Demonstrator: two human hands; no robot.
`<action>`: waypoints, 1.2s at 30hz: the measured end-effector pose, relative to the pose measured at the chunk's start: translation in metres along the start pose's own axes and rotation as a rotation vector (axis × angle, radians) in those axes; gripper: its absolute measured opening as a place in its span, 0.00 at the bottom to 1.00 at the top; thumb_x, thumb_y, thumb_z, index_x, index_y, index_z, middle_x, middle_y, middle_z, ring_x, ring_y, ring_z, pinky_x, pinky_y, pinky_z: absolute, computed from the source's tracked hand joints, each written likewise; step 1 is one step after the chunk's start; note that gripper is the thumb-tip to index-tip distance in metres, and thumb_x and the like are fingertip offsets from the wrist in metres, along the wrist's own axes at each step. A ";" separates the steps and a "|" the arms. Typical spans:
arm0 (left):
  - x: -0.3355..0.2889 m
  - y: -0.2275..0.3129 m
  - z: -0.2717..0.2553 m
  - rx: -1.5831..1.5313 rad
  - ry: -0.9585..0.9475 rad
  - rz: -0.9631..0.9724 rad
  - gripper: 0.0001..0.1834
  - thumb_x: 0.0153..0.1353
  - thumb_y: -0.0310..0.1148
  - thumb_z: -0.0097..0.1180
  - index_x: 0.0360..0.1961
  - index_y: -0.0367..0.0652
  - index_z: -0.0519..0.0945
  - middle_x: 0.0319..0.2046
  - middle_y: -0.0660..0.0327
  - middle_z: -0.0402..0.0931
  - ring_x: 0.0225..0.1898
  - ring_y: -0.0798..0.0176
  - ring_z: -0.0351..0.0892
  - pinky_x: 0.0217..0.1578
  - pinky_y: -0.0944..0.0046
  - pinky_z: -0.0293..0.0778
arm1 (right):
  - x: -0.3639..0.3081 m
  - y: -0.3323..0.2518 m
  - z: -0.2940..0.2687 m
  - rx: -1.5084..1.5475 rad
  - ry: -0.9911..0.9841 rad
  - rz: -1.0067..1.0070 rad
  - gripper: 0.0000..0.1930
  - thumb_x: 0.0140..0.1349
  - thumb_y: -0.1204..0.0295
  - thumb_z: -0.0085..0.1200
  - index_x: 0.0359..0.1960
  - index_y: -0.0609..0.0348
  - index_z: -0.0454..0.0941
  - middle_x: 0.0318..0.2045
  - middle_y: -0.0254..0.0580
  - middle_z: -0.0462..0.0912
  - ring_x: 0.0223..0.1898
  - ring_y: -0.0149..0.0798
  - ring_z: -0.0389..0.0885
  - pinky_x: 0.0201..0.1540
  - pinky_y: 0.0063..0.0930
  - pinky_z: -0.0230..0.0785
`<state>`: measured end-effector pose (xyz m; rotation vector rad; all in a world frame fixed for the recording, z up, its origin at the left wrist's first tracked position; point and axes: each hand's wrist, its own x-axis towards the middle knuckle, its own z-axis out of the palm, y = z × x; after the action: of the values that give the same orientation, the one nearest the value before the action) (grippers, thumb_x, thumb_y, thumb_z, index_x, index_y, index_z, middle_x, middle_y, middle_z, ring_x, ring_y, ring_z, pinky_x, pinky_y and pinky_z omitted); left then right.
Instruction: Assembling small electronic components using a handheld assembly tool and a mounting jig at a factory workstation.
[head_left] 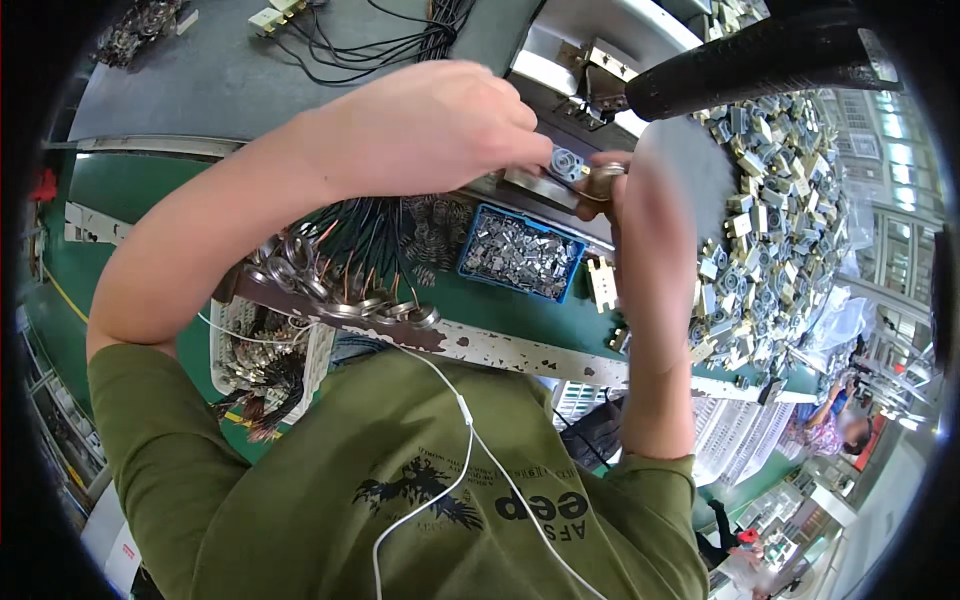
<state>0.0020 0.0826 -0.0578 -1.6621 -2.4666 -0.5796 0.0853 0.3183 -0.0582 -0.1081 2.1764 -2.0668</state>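
Observation:
My left hand [465,128] reaches across the bench with its fingers closed at the edge of a small grey rectangular part [567,163] that has a round spiral face. My right hand [648,195], partly blurred, closes its fingers on a round metal piece [604,182] right beside the grey part. Whether the two pieces touch cannot be made out. Just beyond the hands is a metal fixture [605,85]. Nearer to me sits a blue tray [571,292] of small metal clips. A pale block with prongs [602,284] lies next to the tray.
A thick black tube [750,70] slants in from the upper right. Many grey and cream parts [765,220] are heaped at right. Black cables with round metal ends [375,300] lie along the near edge; more cables [400,45] lie at the back. A white basket [318,360] holds wires.

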 end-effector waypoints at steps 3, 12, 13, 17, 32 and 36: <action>-0.005 0.003 -0.008 0.137 -0.021 0.033 0.04 0.56 0.30 0.56 0.33 0.46 0.80 0.29 0.63 0.76 0.39 0.58 0.81 0.44 0.58 0.76 | 0.018 -0.012 -0.010 -0.183 -0.284 0.150 0.14 0.77 0.71 0.47 0.55 0.67 0.76 0.41 0.39 0.82 0.42 0.30 0.81 0.47 0.24 0.72; -0.006 0.011 0.003 0.002 0.036 -0.040 0.11 0.63 0.40 0.61 0.33 0.44 0.79 0.27 0.61 0.78 0.37 0.54 0.82 0.38 0.55 0.78 | -0.017 -0.002 0.015 -0.215 0.027 -0.065 0.20 0.69 0.78 0.58 0.61 0.67 0.75 0.45 0.47 0.85 0.48 0.33 0.84 0.53 0.26 0.76; -0.007 0.011 0.005 -0.002 0.043 -0.051 0.12 0.62 0.41 0.61 0.33 0.44 0.79 0.26 0.60 0.79 0.36 0.53 0.83 0.37 0.54 0.78 | -0.016 -0.004 0.016 -0.235 0.025 -0.027 0.19 0.69 0.78 0.58 0.61 0.67 0.75 0.46 0.46 0.85 0.48 0.32 0.83 0.53 0.26 0.75; -0.004 0.008 0.006 0.018 -0.029 -0.065 0.14 0.61 0.42 0.63 0.33 0.44 0.77 0.26 0.58 0.81 0.35 0.52 0.83 0.36 0.53 0.78 | 0.003 0.002 0.001 -0.312 -0.210 0.098 0.18 0.68 0.79 0.58 0.59 0.67 0.77 0.45 0.41 0.85 0.48 0.29 0.81 0.54 0.26 0.74; 0.030 0.004 -0.009 -0.318 -0.097 -0.271 0.20 0.62 0.44 0.63 0.55 0.54 0.81 0.36 0.54 0.84 0.40 0.48 0.84 0.42 0.52 0.78 | 0.012 -0.038 -0.033 -0.299 0.357 -0.628 0.19 0.72 0.75 0.54 0.62 0.71 0.71 0.47 0.52 0.86 0.40 0.33 0.86 0.41 0.24 0.77; 0.030 -0.005 0.018 -0.171 -0.192 -0.265 0.22 0.61 0.38 0.62 0.58 0.59 0.81 0.33 0.60 0.86 0.35 0.51 0.85 0.38 0.54 0.79 | 0.029 -0.076 -0.029 -0.280 0.488 -0.870 0.21 0.73 0.77 0.45 0.65 0.75 0.63 0.54 0.70 0.78 0.49 0.53 0.84 0.48 0.43 0.79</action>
<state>-0.0125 0.1139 -0.0663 -1.5206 -2.8783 -0.7092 0.0488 0.3390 0.0174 -0.7826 3.1153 -2.3194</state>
